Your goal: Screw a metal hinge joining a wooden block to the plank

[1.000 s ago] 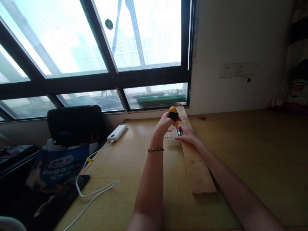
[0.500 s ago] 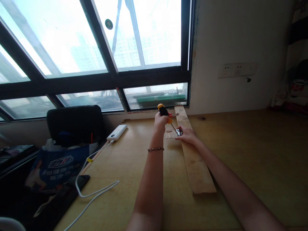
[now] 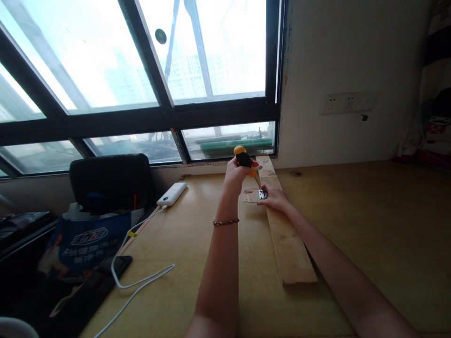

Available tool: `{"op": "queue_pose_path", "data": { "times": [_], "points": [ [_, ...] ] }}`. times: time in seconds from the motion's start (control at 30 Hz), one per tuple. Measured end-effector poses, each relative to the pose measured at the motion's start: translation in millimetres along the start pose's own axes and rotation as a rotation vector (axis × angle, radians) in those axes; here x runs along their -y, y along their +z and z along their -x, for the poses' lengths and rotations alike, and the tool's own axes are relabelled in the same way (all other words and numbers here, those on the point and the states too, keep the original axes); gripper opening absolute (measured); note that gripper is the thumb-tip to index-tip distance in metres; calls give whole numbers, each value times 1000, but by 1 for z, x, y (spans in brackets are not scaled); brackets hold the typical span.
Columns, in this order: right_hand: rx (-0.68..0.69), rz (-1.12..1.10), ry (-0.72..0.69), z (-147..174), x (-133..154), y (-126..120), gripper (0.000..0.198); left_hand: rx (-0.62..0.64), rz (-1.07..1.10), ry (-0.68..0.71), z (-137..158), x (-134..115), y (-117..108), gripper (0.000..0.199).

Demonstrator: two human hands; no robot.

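Observation:
My left hand (image 3: 235, 176) is closed around the yellow-and-black handle of a screwdriver (image 3: 243, 156), its shaft slanting down to the right. The tip is at the far edge of a small shiny metal plate (image 3: 262, 194) with dark spots that look like holes. My right hand (image 3: 275, 197) pinches this plate from the right, thumb on the near side and fingers on the far side. Under it lies a long wooden board (image 3: 291, 251) on the table. A small thin brown piece (image 3: 250, 195) sticks out to the left of the plate. Whether the tip touches a screw is too small to tell.
The wooden table (image 3: 169, 300) meets the wall and window. On its left edge lies a white power bank (image 3: 172, 194) with a white cable (image 3: 141, 283). Beyond that edge are a black chair (image 3: 110, 180) and a blue bag (image 3: 86, 246). A wall socket (image 3: 348, 103) is at right.
My left hand has shifted slightly up and right with the screwdriver. The tip has moved from the plate's left part to its far edge. My right hand stays on the plate.

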State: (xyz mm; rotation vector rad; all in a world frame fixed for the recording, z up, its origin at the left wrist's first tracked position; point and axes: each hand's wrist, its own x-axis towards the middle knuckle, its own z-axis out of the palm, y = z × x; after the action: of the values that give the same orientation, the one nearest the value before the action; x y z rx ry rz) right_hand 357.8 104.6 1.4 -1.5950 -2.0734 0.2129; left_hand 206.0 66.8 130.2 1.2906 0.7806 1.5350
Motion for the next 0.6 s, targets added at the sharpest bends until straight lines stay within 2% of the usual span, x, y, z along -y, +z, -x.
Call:
{"op": "queue_pose_path", "data": {
  "times": [0.3,0.6],
  "points": [
    [31,14,-8,-1,-1,1,65,-52,-28,-47,-5,8,-2,21],
    [48,-4,-12,2,3,-4,68,-53,-16,-49,-5,9,-2,22]
  ]
}}
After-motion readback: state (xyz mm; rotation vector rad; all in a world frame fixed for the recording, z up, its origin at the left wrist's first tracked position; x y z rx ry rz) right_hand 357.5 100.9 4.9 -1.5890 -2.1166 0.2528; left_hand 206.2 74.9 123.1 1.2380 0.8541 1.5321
